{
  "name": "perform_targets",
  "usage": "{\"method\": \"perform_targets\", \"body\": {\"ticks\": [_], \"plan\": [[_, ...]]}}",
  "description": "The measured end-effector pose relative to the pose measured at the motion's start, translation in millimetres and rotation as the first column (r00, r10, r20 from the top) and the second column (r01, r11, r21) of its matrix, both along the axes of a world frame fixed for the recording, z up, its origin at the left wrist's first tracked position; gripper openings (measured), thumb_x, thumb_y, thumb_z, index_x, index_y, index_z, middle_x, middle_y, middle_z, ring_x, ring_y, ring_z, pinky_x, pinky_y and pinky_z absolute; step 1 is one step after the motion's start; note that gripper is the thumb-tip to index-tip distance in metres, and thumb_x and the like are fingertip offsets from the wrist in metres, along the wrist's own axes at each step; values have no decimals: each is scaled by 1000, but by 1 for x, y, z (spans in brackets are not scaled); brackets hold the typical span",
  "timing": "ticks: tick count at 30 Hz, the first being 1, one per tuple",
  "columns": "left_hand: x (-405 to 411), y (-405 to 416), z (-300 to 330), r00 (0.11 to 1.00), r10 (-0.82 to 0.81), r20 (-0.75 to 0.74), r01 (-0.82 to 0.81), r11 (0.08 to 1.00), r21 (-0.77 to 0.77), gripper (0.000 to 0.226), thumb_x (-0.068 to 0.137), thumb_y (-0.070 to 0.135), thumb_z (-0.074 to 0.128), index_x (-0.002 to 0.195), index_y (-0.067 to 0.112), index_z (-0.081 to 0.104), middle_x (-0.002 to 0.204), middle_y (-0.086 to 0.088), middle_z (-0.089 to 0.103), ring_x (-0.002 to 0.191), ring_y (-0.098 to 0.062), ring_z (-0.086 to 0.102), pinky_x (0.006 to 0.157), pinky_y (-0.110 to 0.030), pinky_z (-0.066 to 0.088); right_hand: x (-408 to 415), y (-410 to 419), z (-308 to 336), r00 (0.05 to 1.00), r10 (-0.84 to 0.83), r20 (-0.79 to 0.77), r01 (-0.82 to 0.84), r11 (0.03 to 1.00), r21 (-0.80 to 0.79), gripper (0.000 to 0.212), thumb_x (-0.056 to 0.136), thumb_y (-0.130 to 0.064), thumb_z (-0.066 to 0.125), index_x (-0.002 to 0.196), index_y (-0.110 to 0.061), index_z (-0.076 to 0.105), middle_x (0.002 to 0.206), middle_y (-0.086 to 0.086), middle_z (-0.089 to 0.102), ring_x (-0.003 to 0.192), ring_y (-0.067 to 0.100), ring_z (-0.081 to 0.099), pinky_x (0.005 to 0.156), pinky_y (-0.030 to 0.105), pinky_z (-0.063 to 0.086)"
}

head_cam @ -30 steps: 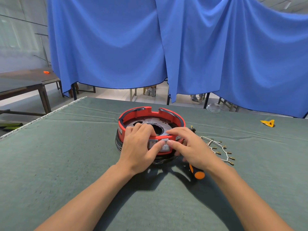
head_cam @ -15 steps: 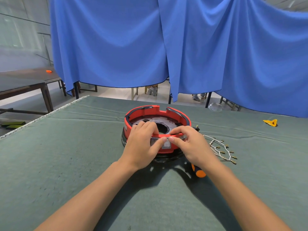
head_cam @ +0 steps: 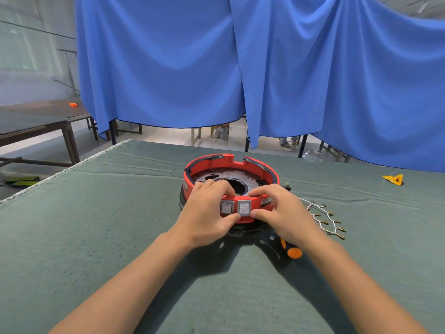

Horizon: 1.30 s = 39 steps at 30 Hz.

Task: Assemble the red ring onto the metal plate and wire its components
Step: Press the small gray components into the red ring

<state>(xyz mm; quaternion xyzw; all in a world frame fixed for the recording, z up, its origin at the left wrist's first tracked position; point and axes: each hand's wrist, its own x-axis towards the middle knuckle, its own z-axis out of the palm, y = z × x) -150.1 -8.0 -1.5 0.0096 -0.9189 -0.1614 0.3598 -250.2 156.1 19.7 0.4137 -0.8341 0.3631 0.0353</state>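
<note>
The red ring (head_cam: 216,162) sits on a round metal plate (head_cam: 216,178) with a central hole, over a black base, in the middle of the green table. Two grey rocker switches (head_cam: 236,208) face me on the ring's near wall. My left hand (head_cam: 207,213) grips the near rim left of the switches, fingers inside and thumb below. My right hand (head_cam: 281,213) grips the rim on the right, thumb tip at the right switch's lower corner. A white wire harness (head_cam: 325,218) with brass terminals lies just right of the ring.
An orange-and-black screwdriver handle (head_cam: 291,250) pokes out under my right wrist. A small yellow piece (head_cam: 393,179) lies at the far right. The table's left edge (head_cam: 60,173) runs diagonally; another table stands beyond it. Blue curtains hang behind.
Both thumbs have slid down off the switch faces, so the two switches now show. The hands keep their grip on the ring's near rim. The view has shifted slightly.
</note>
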Motion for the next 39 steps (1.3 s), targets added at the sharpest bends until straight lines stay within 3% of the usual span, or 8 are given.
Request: {"method": "perform_targets", "body": {"ticks": [11, 15, 20, 24, 27, 29, 34, 39], "plan": [[1, 11, 1, 999, 40, -23, -41, 998, -45, 35, 84, 48, 46, 99, 21, 62, 92, 13, 59, 91, -12, 48, 84, -25, 29, 5, -2, -3, 999, -43, -33, 42, 998, -39, 27, 80, -26, 70, 104, -36, 65, 106, -18, 58, 100, 6, 56, 86, 35, 48], [-2, 15, -1, 989, 147, -15, -148, 983, -106, 43, 91, 51, 37, 96, 20, 66, 88, 6, 64, 89, -21, 54, 83, -32, 33, -3, -1, 3, 997, -77, -26, 74, 992, -104, 21, 79, -26, 67, 96, -39, 68, 101, -20, 64, 82, -3, 53, 80, 29, 47], [-6, 18, -3, 980, 192, -61, -197, 976, -94, 43, 90, 49, 39, 87, 18, 69, 80, 4, 64, 82, -21, 56, 79, -33, 36, -29, 1, 4, 926, -374, -48, 355, 908, -225, 18, 82, -19, 56, 85, -36, 64, 100, -15, 64, 80, 9, 54, 66, 29, 39], [-8, 21, -4, 974, 210, -84, -217, 973, -75, 39, 88, 46, 44, 79, 15, 66, 74, 2, 62, 76, -24, 56, 78, -32, 34, -67, -2, -9, 861, -508, -28, 505, 859, -82, 37, 85, -5, 46, 105, -30, 64, 116, -3, 62, 114, 19, 47, 72, 32, 35], [-9, 18, -5, 974, 200, -103, -208, 975, -81, 38, 88, 45, 45, 79, 15, 66, 74, 2, 62, 75, -24, 56, 78, -33, 35, -89, -8, -20, 886, -463, -5, 463, 885, 53, 55, 84, 3, 41, 129, -25, 56, 135, 1, 54, 130, 24, 38, 94, 41, 41], [-10, 16, -6, 975, 194, -111, -203, 976, -75, 37, 90, 43, 44, 79, 16, 66, 74, 3, 62, 75, -23, 56, 78, -33, 35, -97, -12, -27, 922, -387, -3, 385, 917, 108, 59, 83, 3, 43, 135, -22, 52, 141, 3, 50, 131, 27, 39, 103, 42, 39], [-13, 15, -6, 976, 181, -125, -188, 981, -44, 36, 92, 39, 41, 74, 18, 65, 73, 5, 62, 73, -19, 54, 76, -32, 34, -115, -14, -37, 921, -377, -99, 390, 881, 269, 40, 91, -9, 46, 127, -24, 58, 126, 6, 53, 119, 30, 39, 99, 39, 38], [-14, 14, -4, 975, 182, -124, -188, 981, -41, 38, 92, 38, 41, 69, 18, 64, 68, 6, 60, 69, -19, 52, 74, -33, 33, -116, -8, -39, 904, -427, -6, 426, 899, 106, 27, 86, -19, 66, 112, -13, 63, 110, 11, 54, 110, 31, 50, 94, 41, 44]]}}
